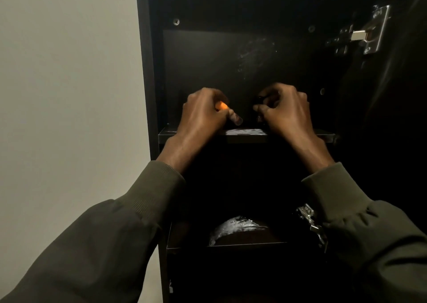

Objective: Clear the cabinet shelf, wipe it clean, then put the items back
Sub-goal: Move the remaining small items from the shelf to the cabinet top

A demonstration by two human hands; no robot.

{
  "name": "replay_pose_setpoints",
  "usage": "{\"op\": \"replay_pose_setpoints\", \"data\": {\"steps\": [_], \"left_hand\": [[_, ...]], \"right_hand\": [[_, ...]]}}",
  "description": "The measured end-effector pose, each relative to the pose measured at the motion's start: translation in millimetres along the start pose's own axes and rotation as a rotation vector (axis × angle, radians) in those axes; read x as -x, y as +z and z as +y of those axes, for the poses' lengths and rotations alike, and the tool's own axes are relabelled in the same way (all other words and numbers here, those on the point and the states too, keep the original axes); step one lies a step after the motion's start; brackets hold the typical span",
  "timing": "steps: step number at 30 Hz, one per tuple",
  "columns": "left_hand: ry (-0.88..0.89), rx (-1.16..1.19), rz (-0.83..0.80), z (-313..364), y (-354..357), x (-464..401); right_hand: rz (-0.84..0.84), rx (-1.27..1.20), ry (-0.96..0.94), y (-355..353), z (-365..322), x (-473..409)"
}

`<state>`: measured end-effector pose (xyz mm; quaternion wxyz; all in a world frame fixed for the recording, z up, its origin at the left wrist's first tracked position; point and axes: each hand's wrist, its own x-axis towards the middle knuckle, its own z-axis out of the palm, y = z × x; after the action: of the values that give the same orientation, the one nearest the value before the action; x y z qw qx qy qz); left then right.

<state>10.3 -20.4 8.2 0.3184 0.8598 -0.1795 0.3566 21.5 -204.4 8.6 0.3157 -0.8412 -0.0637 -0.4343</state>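
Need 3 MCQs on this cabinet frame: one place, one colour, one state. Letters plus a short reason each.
1. Where are both hands?
A. over the front of the upper shelf
B. on the wall
C. at the lower shelf

2. Colour of the small thing in the left hand?
A. blue
B. orange
C. white

3. State of the right hand?
A. flat and open
B. out of view
C. closed around a small dark object

Answers:
1 A, both hands sit just above that shelf's front edge.
2 B, an orange item shows between the fingers.
3 C, the fingers curl around a dark object; what it is cannot be told.
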Motion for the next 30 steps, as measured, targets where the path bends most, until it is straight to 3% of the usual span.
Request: {"op": "replay_pose_setpoints", "data": {"steps": [5,10,22,27,30], "left_hand": [[-0.02,0.25,0.167,4,-5,6],[0.011,0.475,0.204,13,-12,26],[0.046,0.529,0.004,-10,-3,123],[-0.057,0.566,-0.104,-34,14,187],[-0.163,0.569,-0.2,-55,32,235]], "right_hand": [[0.032,-0.116,-0.032,-3,-9,8],[-0.007,-0.357,-0.046,-16,-19,33],[-0.216,-0.518,-0.042,-20,-17,132],[-0.359,-0.529,-0.005,0,4,194],[-0.474,-0.571,0.112,18,18,241]]}}
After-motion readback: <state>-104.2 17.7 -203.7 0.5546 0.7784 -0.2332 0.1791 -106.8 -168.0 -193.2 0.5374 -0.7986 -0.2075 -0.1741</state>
